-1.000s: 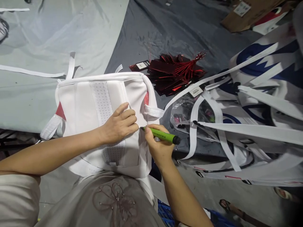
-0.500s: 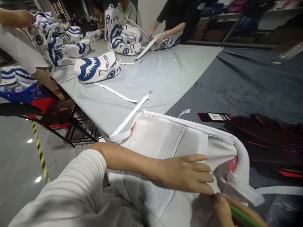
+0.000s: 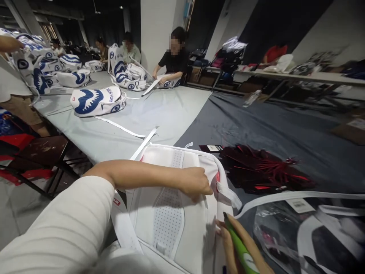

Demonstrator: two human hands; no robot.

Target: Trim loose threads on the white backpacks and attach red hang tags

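A white backpack (image 3: 194,224) lies in front of me, its back panel with dotted mesh strips facing up and its straps loose at the sides. My left hand (image 3: 198,182) reaches across it, fingers curled in a fist at the panel's right edge; its fingertips are hidden, but it appears to grip the fabric there. Low on the right, my right hand (image 3: 236,243) is closed round a green-handled tool with a dark tip (image 3: 239,245). That tip points up and away from me, beside the bag's right side. The exact kind of tool is not clear.
Dark red-black hang tags (image 3: 256,167) lie in a bundle beyond the bag. Right of me sits a clear plastic bag (image 3: 268,224) near white straps. A shark-mouth backpack (image 3: 95,101) rests on the table ahead; a co-worker (image 3: 171,61) handles another. A chair (image 3: 42,152) stands left.
My view has lifted and turned right. The left hand has gone from fingers stretched flat on the bag to a curled fist. My right hand now sits apart from it, with more of the green tool showing.
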